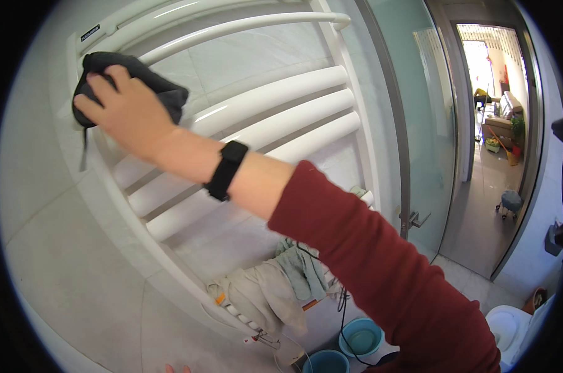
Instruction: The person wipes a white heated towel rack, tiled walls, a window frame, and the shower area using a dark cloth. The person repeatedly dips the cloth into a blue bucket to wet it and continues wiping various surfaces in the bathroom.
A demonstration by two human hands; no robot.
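Observation:
My right hand [129, 112], at the end of a dark red sleeve and a black wristband, presses a bunched dark grey cloth [154, 78] to the upper left post of a white towel rack [275, 102]. Its fingers curl over the cloth, and a thin strip dangles below. At the bottom edge only two fingertips of my left hand [177, 368] come into view, slightly apart, with nothing seen in them; the rest of that hand is hidden.
Low on the rack hang a beige cloth [263, 289] and a grey-green cloth [303, 270]. Beneath stand two blue buckets [361, 336], with a dark cord beside them. A frosted glass door [418, 124] stands to the right, and a white toilet [508, 329] lower right.

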